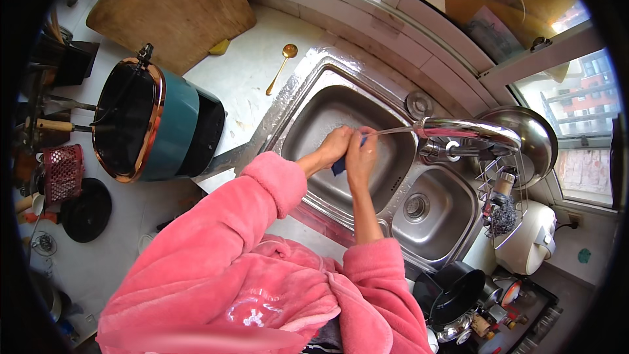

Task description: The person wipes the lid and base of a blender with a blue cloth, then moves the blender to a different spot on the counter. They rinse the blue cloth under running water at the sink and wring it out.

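Both my hands meet over the large basin of a stainless steel double sink (290, 130). My left hand (335, 143) and my right hand (361, 155) are closed around a dark blue cloth (338, 167), most of it hidden by the fingers. A lower corner of the cloth hangs out between the hands, and a bit of blue shows near my right fingertips. Water runs from the chrome faucet (467, 130) onto my right fingers. The smaller basin (432, 226) with its drain strainer (416, 207) lies to the right.
A golden spoon (281, 69) lies on the counter left of the sink, near a teal appliance (177, 120) and a wooden cutting board (172, 10). A wire rack with a steel scourer (502, 219), a metal bowl (543, 142) and a black pot (454, 290) stand at the right.
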